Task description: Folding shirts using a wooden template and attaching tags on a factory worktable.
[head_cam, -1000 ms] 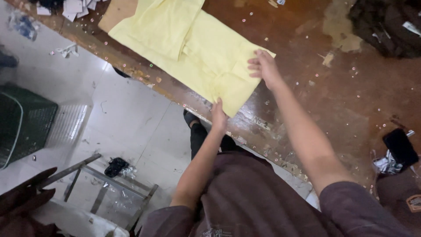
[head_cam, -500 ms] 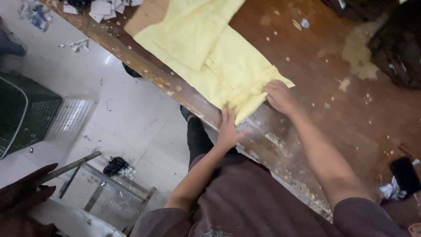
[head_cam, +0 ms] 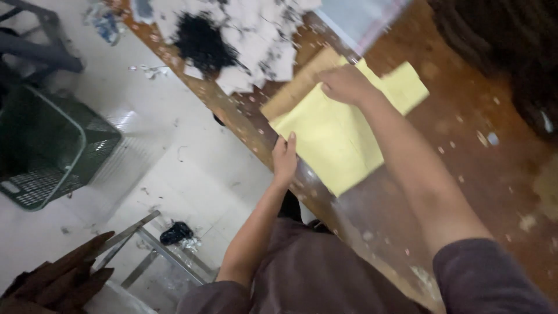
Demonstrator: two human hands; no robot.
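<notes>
Yellow cloth (head_cam: pixel 331 139) lies on the wooden table (head_cam: pixel 465 174); my left hand (head_cam: pixel 284 158) presses its near edge open-palmed, my right hand (head_cam: pixel 344 85) seemingly pinches its far edge.

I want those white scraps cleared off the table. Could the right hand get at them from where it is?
Probably yes. The right hand lies on the yellow cloth, and the white scraps sit just beyond it on the same table, with nothing visible between.

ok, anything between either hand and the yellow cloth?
Nothing visible. The left hand rests at the near edge of the yellow cloth by the table rim; the right hand lies on its far part. Both touch it directly.
</notes>
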